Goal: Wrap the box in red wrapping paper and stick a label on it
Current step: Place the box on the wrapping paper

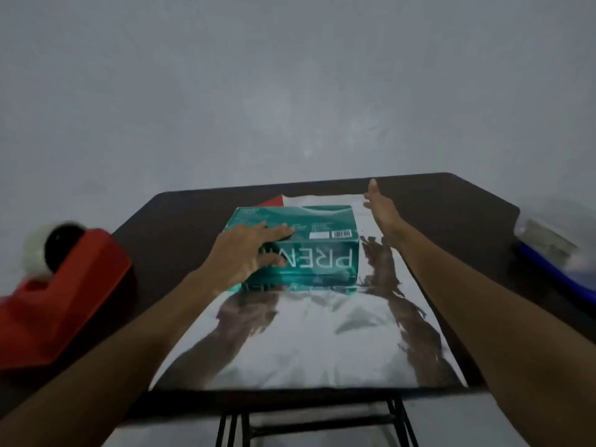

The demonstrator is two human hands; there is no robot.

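Head view, centre of dark surface (pixel 451 201): teal box (pixel 309 233), lying flat on the far half of the wrapping paper (pixel 306 343), silver side up, red side showing only at a turned far-left corner. Set well inside the sheet, probably to leave paper on every side for folding up.

Left hand (pixel 248 253): fingers laid straight across the box's near-left top, thumb down the near face; likely steadying it or nudging it into position.

Right hand (pixel 382 211): spread and empty, just beside the box's right end, reaching toward the paper's far edge.

Red tape dispenser (pixel 64 285): at the left rim, well apart from the box, within reach.

Blue blurred object (pixel 554 269): at the right rim, not identifiable.

Edges: paper's near border about flush with the surface's near rim; long near flap free; bare surface left and right for arm travel.
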